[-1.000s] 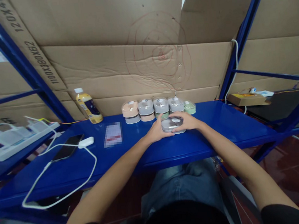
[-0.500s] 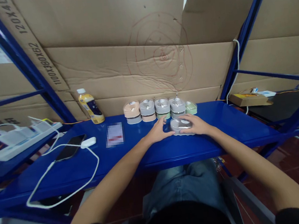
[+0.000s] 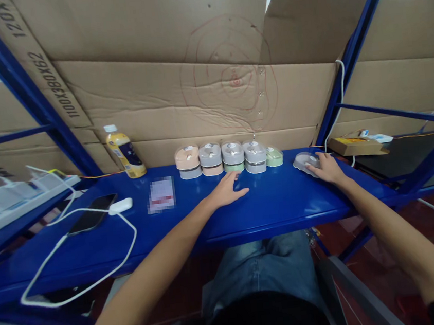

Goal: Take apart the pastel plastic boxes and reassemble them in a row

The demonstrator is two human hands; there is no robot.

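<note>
Contact near the right end of the bench [image 3: 268,206]: gripping the grey container [image 3: 303,161] from its right side with the right hand [image 3: 329,167], hooking fingers around the far edge and laying the thumb across the near part of the clear top. Sitting well apart from the row, yet hiding its underside, so not showing for sure a full touch with the blue surface. Over to the left hand [image 3: 225,190]: reaching across mid-bench, spreading thumb and fingers, gripping nothing, pointing fingertips towards the stacked containers [image 3: 232,152] just beyond, and not quite revealing any touch against the lower layer. Lining up along the back: four two-high stacks in peach, grey and green, with the green container [image 3: 274,156] standing lower at the right end of the row. Looking, by judgement, like a one-handed positioning step, working the grey container with the right hand alone. Calling next for a level, steady hold and a check of the base against the bench; then, if setting down, for a gentle loosening of thumb and fingers, or, if lifting, for a firmer pinch on the sides. Minding that smooth top, too: probably offering little purchase, possibly slipping under a light thumb.
</note>
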